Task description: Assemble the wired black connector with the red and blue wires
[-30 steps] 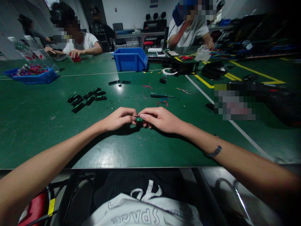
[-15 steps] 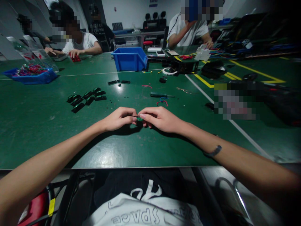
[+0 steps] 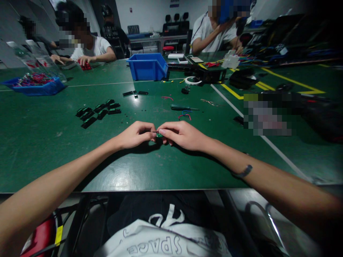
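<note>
Between my two hands is a small green circuit board (image 3: 159, 135) with a dark edge, mostly covered by fingers. My left hand (image 3: 138, 135) pinches its left side between thumb and fingers. From the other side my right hand (image 3: 182, 134) grips it, thumb on top. Both hands are low over the green table (image 3: 120, 175), fingertips nearly meeting. Beyond them lies a dark-handled screwdriver (image 3: 183, 107), with short red and blue wires (image 3: 185, 116) close by. To the left rests a group of black pieces with green boards (image 3: 99, 111).
A blue bin (image 3: 147, 67) stands at the back, near a white ring-shaped coil (image 3: 193, 81). On the left, a blue tray (image 3: 40, 87) holds colourful wires beside clear bottles. Dark equipment (image 3: 308, 110) occupies the right. Two people in white shirts sit across the table.
My hands and the circuit board hold nearly the same place. Across the table at the right, the person's blue object has shifted slightly.
</note>
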Demonstrator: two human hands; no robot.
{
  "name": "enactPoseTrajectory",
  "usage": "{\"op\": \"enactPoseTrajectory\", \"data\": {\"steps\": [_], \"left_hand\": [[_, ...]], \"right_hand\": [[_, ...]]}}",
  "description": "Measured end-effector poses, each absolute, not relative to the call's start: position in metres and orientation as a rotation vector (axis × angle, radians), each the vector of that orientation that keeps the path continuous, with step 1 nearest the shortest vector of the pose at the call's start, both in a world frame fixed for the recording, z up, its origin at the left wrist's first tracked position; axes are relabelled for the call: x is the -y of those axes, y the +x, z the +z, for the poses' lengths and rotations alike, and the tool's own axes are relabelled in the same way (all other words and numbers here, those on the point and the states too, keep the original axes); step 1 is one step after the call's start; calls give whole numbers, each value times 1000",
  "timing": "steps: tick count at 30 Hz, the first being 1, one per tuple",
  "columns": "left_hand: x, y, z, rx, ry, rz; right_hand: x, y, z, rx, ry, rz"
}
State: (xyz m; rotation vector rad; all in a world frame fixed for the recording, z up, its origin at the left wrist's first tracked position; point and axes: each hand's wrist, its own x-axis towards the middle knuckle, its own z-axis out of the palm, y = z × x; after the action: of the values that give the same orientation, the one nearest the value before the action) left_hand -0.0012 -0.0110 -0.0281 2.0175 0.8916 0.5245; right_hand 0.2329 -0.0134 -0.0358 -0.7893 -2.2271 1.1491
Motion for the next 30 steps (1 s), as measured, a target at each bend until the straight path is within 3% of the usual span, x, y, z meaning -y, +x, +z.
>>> {"op": "enactPoseTrajectory", "data": {"steps": [30], "left_hand": [[10, -2, -30, -890, 2042, 534]], "right_hand": [[14, 233, -36, 2220, -797, 1148]]}}
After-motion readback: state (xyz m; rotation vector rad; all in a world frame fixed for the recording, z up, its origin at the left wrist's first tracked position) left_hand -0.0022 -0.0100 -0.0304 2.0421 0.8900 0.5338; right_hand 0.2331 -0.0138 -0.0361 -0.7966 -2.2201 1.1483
